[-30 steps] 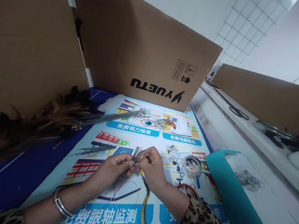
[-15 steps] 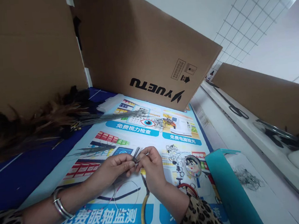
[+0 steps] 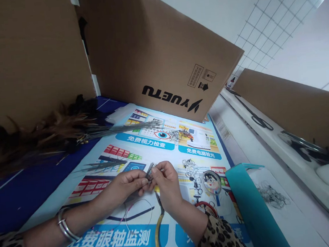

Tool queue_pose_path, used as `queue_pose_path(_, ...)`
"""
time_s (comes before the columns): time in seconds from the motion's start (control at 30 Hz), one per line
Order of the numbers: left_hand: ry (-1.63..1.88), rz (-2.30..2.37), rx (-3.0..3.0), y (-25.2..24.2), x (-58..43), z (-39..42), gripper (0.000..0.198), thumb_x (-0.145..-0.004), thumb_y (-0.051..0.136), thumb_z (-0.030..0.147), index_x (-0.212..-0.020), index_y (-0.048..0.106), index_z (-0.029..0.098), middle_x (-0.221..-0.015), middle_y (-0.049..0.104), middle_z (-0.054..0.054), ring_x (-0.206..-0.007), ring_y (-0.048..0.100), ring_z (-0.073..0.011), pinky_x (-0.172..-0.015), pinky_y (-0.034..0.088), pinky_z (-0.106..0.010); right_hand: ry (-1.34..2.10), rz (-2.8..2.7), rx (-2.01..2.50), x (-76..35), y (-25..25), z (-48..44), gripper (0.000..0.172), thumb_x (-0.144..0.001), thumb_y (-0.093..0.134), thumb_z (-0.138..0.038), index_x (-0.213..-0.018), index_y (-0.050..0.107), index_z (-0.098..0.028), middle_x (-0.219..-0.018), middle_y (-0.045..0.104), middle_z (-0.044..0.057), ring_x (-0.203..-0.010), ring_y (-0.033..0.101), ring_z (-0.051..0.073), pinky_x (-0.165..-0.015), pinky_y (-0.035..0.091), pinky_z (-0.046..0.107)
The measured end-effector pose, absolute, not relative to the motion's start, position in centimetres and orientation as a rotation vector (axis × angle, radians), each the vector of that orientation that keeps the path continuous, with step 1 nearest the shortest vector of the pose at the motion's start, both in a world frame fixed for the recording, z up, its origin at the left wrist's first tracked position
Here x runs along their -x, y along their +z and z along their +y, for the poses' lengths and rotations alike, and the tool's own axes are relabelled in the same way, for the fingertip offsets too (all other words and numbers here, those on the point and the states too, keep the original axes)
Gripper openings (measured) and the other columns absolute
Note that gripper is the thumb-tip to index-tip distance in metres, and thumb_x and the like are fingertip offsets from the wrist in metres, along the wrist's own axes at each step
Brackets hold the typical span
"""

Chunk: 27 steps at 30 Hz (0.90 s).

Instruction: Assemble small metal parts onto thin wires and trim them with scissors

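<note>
Between my two hands is a small bundle of thin dark wires (image 3: 150, 168), its ends fanning upward. My left hand (image 3: 133, 183) pinches the bundle from the left. From the right, my right hand (image 3: 165, 183) presses thumb and fingers against the same wires; the exact fingertip contact is partly hidden. Just below my right hand lies a pair of pliers (image 3: 159, 231) with yellow handles. A loop of thin wire (image 3: 139, 214) rests on the printed sheet under my wrists. More loose dark wires (image 3: 103, 166) lie left of my hands.
A long bundle of wires with brown feathers (image 3: 46, 130) lies at the back left. Small black rings (image 3: 197, 182) and a round clear dish (image 3: 212, 182) sit to the right, beside a teal box (image 3: 254, 208). Cardboard panels (image 3: 157, 43) stand behind.
My right thumb and fingers have shifted very slightly at the wires. Otherwise both hands and the things around them stay in place.
</note>
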<state>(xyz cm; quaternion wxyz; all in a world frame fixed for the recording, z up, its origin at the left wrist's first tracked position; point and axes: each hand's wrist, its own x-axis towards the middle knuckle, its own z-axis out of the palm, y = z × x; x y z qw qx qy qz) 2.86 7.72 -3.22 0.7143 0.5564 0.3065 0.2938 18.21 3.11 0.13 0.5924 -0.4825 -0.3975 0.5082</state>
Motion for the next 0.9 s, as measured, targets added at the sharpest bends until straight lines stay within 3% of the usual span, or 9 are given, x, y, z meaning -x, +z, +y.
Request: queue_pose_path(0.9,0.665,0.701,-1.161,-3.16,-3.02,7.58,0.032,-0.084,0.068,0.047,-0.073,0.066,0.016,-0.063,0.061,0.000,-0.058,0.049,-0.0111,-0.055,0.035,-0.023,1.145,-0.930,1.187,-17.97,0.49,3.10,0.013,-0.083,0.061,-0.028,-0.081,0.050,-0.021,-0.055,0.054,-0.009,-0.045,0.053,0.009,-0.049,0.041,0.020)
